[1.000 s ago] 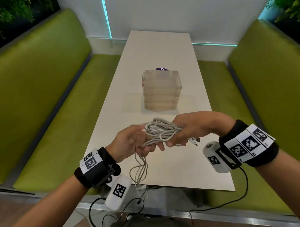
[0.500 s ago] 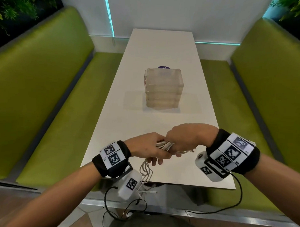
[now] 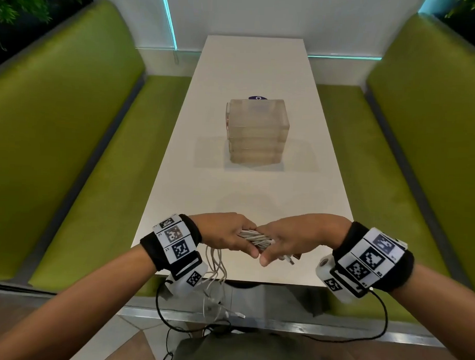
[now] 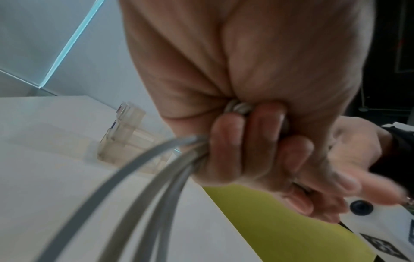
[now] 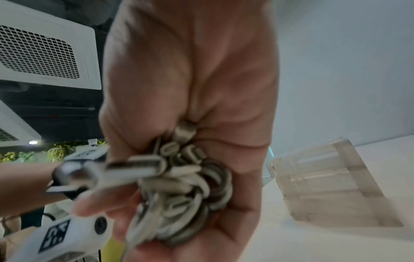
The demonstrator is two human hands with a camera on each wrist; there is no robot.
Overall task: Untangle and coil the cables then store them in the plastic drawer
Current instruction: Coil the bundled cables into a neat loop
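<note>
From the head view, both hands meet over the near edge of the white tabletop. The left hand and the right hand each curl tight around one bunch of gray cables, one hand at each end. The two hands touch each other. Some loose cable ends hang down from the left hand, past the near edge of the tabletop. The clear plastic drawer stands in the middle of the tabletop, well apart from the hands.

From the left wrist view, the left hand is closed tight on the cables. Its fingers wrap around them, and a few strands run out toward the camera.

From the right wrist view, the right hand holds a fat bundle of looped cables in its curled palm. The picture is blurry. The drawer shows at the right.
</note>
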